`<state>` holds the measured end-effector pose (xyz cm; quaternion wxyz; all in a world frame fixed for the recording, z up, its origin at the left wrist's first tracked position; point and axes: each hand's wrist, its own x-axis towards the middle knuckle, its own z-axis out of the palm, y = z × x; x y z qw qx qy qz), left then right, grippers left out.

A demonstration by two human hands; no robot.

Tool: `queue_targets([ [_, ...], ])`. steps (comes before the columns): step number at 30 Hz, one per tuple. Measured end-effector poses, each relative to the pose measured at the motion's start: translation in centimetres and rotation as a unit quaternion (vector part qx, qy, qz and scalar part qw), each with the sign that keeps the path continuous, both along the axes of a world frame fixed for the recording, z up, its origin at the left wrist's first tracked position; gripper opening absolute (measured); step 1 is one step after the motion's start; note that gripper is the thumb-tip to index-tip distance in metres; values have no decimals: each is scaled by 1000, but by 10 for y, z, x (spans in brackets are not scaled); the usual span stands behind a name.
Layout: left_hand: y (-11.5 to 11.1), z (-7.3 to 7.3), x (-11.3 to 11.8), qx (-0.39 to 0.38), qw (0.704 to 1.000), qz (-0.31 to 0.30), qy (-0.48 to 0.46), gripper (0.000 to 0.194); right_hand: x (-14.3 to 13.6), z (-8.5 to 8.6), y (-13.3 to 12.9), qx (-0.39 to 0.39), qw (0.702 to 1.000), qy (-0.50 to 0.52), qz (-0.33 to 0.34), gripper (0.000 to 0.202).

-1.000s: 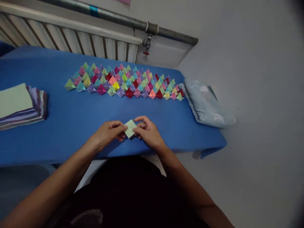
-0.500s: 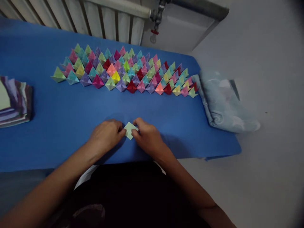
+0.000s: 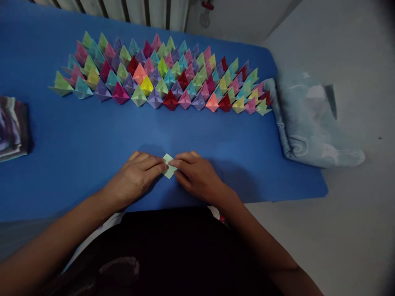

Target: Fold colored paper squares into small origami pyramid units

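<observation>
A small pale green piece of folded paper (image 3: 168, 172), diamond-shaped, lies on the blue tabletop (image 3: 129, 127) near its front edge. My left hand (image 3: 135, 174) is closed on the paper's left corner, thumb on top. On the other side, my right hand (image 3: 196, 174) grips the right corner, its index finger reaching over the upper face. Fingers cover both side corners, so the folds there are hidden. Beyond my hands stand several rows of folded paper boats (image 3: 155, 98) in green, blue, pink, purple, red and yellow.
A folded stack of dark patterned cloth (image 3: 14, 131) lies at the left edge. To the right, a light blue-grey folded blanket (image 3: 308, 123) rests against the wall (image 3: 364, 102). A white radiator (image 3: 138, 12) runs behind the table.
My fingers have shifted further over the paper, covering more of its sides. The view has tilted down and closer, so the boats appear higher and the left stack is cut off more.
</observation>
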<state>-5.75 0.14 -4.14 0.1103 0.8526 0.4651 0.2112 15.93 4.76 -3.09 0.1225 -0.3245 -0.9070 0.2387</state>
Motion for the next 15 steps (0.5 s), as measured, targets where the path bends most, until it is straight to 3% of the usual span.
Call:
queue_targets([
  [6, 2, 6, -8, 43, 998, -51, 23, 20, 5, 3, 0, 6, 1000, 12, 18, 25],
  [15, 14, 3, -15, 41, 995, -87, -11, 20, 10, 1, 6, -10, 998, 52, 32, 20],
])
